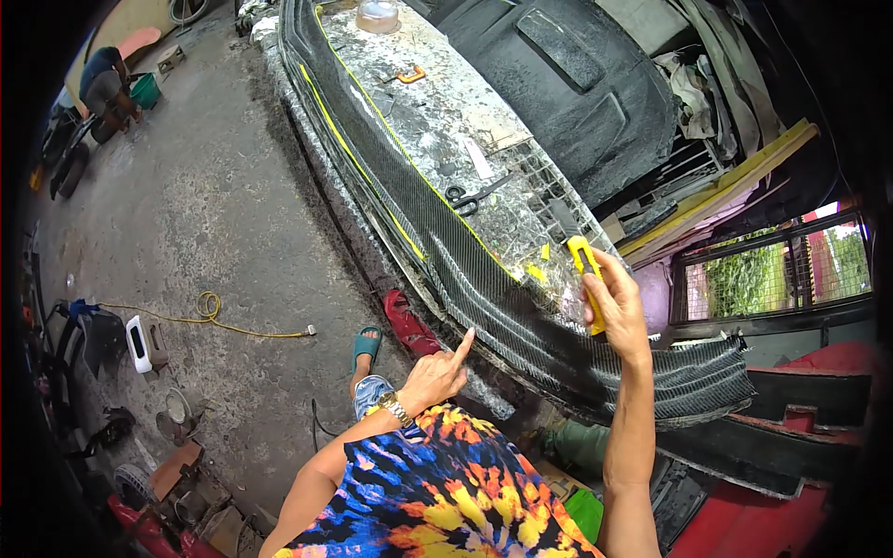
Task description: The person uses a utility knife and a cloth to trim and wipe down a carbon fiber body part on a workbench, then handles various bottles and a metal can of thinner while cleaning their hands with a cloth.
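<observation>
A long, curved black carbon-fibre panel [423, 219] lies along the workbench, with yellow tape lines running along its far part. My right hand [618, 302] is closed round a yellow utility knife [586, 270] above the panel's bend. The knife's front end points away from me, toward the bench top. At the panel's near edge is my left hand [437, 374], its index finger stretched toward the rim and the other fingers partly curled. That hand holds nothing; whether the fingertip touches the panel, I cannot tell. Small yellow tape scraps [537, 272] lie beside the panel.
Black scissors [476, 195] and an orange-handled tool [409, 74] lie on the stained workbench [437, 121]. A black hood-like panel [558, 84] rests behind it. On the floor at left runs a yellow cord [209, 312]. Another person [107, 84] crouches far left by a green bucket [145, 91].
</observation>
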`<state>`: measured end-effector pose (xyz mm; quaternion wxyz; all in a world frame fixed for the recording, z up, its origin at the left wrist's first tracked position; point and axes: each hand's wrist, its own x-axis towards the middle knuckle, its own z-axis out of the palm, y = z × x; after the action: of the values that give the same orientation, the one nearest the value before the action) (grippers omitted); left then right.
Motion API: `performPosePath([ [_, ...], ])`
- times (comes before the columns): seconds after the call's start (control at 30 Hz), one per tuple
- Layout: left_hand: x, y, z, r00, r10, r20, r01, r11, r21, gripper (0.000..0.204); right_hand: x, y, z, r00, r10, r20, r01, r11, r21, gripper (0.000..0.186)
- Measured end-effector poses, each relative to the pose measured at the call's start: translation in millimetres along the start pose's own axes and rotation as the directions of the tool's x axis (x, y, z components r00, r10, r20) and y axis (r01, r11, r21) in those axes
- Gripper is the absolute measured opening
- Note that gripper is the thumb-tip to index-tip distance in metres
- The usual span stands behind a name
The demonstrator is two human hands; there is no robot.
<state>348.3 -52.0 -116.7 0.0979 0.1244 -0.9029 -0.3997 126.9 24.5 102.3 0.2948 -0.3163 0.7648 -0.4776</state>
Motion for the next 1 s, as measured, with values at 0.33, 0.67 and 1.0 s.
performPosePath([
  [0.33, -18.1, -40.8, 8.6, 0.837, -0.527, -0.146, 0.395, 0.767, -0.505, 0.042, 4.6, 28.0, 44.6, 0.962, 0.115, 0.249, 0.009, 0.895, -0.447, 0.038],
  [0.67, 11.1, -74.9, 1.5, 0.824, -0.535, -0.185, 0.254, 0.643, -0.722, 0.02, 51.0, 47.9, 93.2, 0.823, 0.101, 0.559, 0.403, 0.59, -0.7, 0.035],
  [1.0, 43.3, -56.3, -11.4, 0.794, -0.604, -0.074, 0.358, 0.562, -0.746, 0.025, 66.0, 55.4, 107.8, 0.77, 0.114, 0.628, 0.499, 0.507, -0.703, 0.033],
])
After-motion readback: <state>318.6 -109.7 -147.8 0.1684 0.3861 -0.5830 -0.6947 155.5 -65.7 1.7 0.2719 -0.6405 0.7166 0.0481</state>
